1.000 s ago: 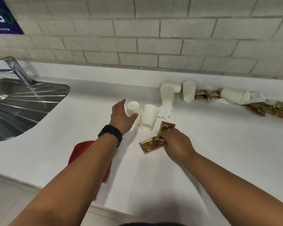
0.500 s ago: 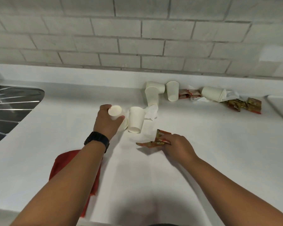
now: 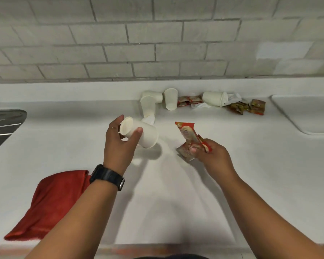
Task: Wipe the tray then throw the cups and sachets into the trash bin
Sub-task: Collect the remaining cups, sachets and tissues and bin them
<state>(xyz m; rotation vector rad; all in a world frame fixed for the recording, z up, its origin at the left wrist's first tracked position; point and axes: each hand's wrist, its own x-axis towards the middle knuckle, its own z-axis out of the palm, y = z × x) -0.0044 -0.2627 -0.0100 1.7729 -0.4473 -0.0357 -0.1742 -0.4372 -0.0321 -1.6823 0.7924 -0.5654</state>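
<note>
Up above the white worktop (image 3: pixel 195 193), the left hand (image 3: pixel 118 144) grips stacked white cups (image 3: pixel 140 134), tilted with the base toward the camera, thumb and fingers curled round them. The right hand (image 3: pixel 213 156) pinches a bunch of red and gold sachets (image 3: pixel 190 141), one sticking upward; the print on them is too blurred to read.

Between the forearms and on toward the near edge the worktop lies bare. A red cloth (image 3: pixel 51 204) sprawls at the left, near the front edge, partly hidden by the left forearm, which wears a black watch (image 3: pixel 108 177). A steel sink (image 3: pixel 2 128) is cut off at the left border. At the right, a white tray (image 3: pixel 307 116) runs out of view.

Along the back, under the grey brick wall (image 3: pixel 157 38), more cups (image 3: pixel 153 101) lie tipped or stand upside down, with crumpled tissue (image 3: pixel 232 99) and further sachets (image 3: pixel 249 107) beside them.
</note>
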